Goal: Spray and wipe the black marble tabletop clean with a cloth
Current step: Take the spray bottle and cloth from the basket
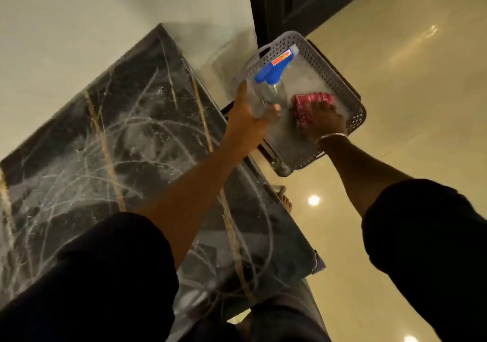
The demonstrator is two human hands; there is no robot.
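Observation:
The black marble tabletop [110, 136] with white veins and gold lines fills the left and centre of the head view. Beyond its far right corner stands a grey perforated basket [329, 72]. My left hand [250, 114] is wrapped around a clear spray bottle [271, 91] with a blue trigger head, over the basket's near left edge. My right hand [326, 122], with a bangle on the wrist, rests on a red patterned cloth [308, 104] lying inside the basket. Whether its fingers grip the cloth is hidden.
Glossy cream floor [408, 104] lies to the right of the table, with a dark door or cabinet [303, 1] at the top. A cream wall [79, 38] runs behind the table. A bare foot [287, 204] shows by the table's right edge.

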